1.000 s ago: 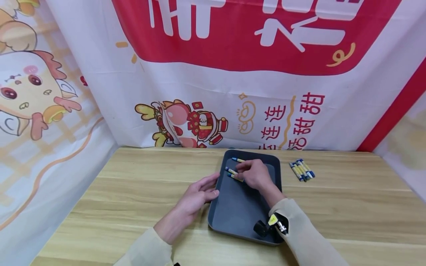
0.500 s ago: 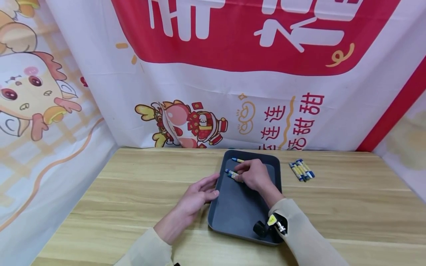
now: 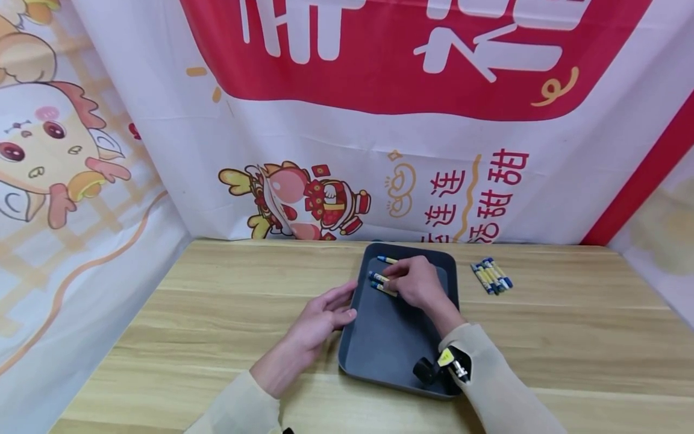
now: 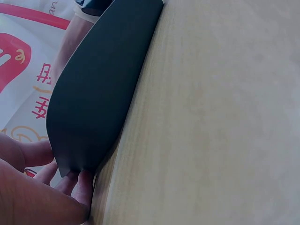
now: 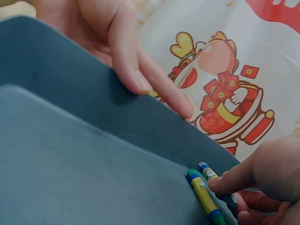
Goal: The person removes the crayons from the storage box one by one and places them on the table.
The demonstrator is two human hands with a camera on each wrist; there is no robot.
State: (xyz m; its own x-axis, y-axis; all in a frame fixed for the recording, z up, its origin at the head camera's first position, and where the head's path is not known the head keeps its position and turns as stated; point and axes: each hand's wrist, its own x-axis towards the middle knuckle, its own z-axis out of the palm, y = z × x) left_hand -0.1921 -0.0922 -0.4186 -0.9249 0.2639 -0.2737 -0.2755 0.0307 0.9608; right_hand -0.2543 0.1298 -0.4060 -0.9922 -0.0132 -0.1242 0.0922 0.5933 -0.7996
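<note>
A dark grey tray (image 3: 396, 355) lies on the wooden table. My right hand (image 3: 398, 282) reaches into its far end, where its fingertips (image 5: 220, 183) pinch a yellow-and-blue crayon (image 5: 209, 172). A second crayon (image 5: 200, 191) lies beside it, and a third crayon (image 3: 387, 260) lies near the tray's far rim. My left hand (image 3: 340, 306) lies flat on the table with straight fingers (image 5: 136, 70) touching the tray's left rim. The left wrist view shows the tray wall (image 4: 98, 93) and those fingers (image 4: 77, 183) against it.
A small pile of several crayons (image 3: 491, 276) lies on the table right of the tray. Printed cloth banners (image 3: 347, 120) close off the back and both sides. The wrist camera mount (image 3: 434, 369) hangs over the tray's near right corner.
My right fingers have nudged the two crayons slightly within the tray. The left hand and the tray have stayed put.
</note>
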